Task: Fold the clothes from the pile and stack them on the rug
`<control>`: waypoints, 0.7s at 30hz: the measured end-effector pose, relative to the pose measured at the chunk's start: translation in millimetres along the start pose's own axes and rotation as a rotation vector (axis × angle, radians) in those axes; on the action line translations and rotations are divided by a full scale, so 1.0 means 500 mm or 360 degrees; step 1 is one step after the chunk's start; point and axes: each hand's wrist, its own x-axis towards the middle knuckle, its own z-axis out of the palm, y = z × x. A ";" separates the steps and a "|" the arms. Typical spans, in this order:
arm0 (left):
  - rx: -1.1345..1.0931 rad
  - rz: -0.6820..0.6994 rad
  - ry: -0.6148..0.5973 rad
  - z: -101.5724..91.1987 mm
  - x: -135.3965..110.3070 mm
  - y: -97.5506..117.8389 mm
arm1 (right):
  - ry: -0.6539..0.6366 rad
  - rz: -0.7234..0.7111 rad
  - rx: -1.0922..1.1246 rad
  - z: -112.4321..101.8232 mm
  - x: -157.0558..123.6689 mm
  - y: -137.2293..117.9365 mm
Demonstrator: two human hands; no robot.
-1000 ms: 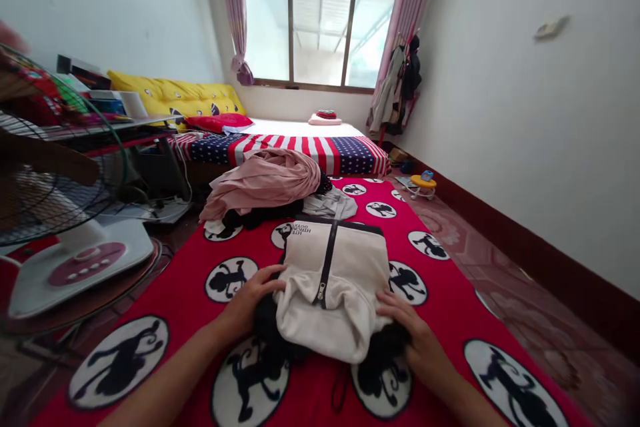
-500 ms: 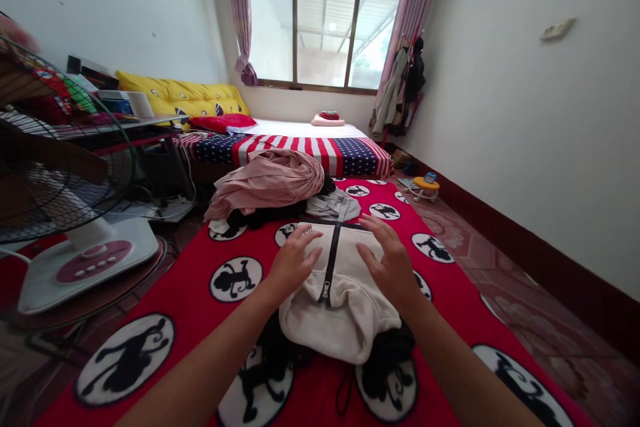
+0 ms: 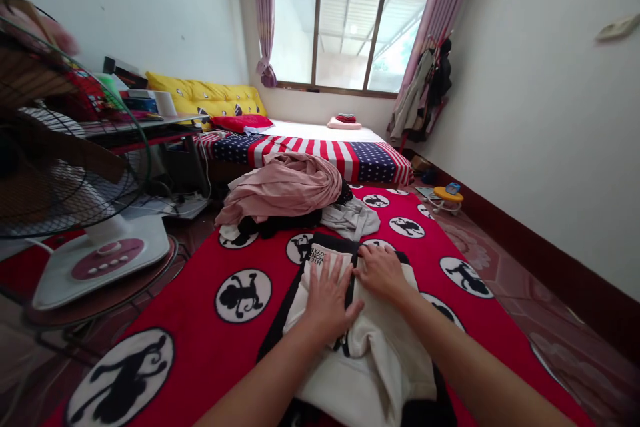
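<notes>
A cream and black zip-up jacket lies on the red blanket, black hem band at its far end and small dark lettering near the far left corner. My left hand is spread on the cream cloth left of the dark zip, fingers apart and pointing away from me. Right of it, my right hand rests on the jacket by the hem, fingers bent with their tips at the zip. Both hands partly cover the zip. Beyond the jacket sit a pink cloth in a heap and a crumpled grey garment.
The red blanket has round monkey prints. On the left, an electric fan stands on a round stool. A bed with a striped, starred cover is under the window. A small yellow stool stands by the right wall.
Both hands have come down from above the jacket onto its cloth. The jacket lies flatter, with its dark edges showing more. The view has turned slightly left.
</notes>
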 end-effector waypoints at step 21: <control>-0.0945 0.0585 0.0381 -0.086 -0.145 -0.002 | -0.1030 0.0545 0.1962 -0.235 -0.186 0.041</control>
